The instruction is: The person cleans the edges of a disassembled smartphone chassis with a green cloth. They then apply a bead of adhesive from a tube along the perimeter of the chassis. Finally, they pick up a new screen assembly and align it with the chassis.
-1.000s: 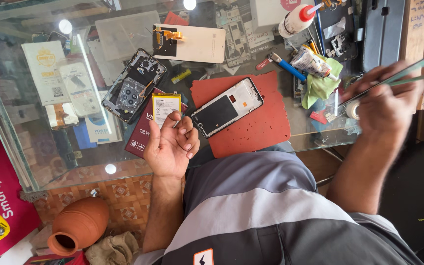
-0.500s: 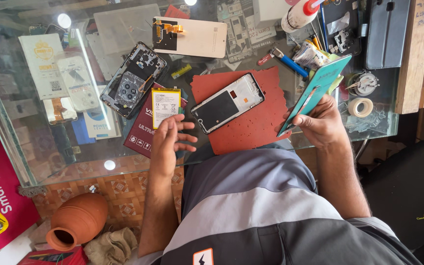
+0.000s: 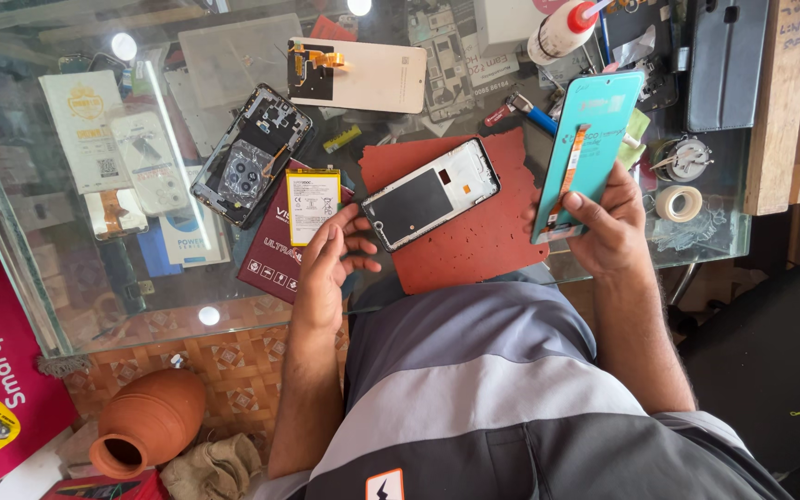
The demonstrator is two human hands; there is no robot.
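Observation:
My right hand point(image 3: 606, 227) grips a teal phone display panel point(image 3: 591, 148) with an orange flex strip down its back, held tilted above the right edge of a red work mat point(image 3: 493, 243). On the mat lies a phone frame point(image 3: 430, 193) with a dark inside, slanted. My left hand point(image 3: 330, 258) rests on the glass counter with its fingers loosely apart, holding nothing, right next to the frame's lower left corner. A phone battery point(image 3: 312, 205) with a yellow-edged label lies just above that hand on a dark red box point(image 3: 275, 255).
A dark phone back housing point(image 3: 250, 157) and a white back cover point(image 3: 363, 75) lie on the glass counter point(image 3: 94, 306). A glue bottle point(image 3: 560, 31), blue-handled tool point(image 3: 531, 115), tape roll point(image 3: 679, 202) and wooden block point(image 3: 780, 111) crowd the right. A clay pot point(image 3: 145, 421) stands on the floor.
My right hand came in from the far right with the teal panel and now holds it over the mat's right edge. My left hand opened and shifted slightly toward the phone frame.

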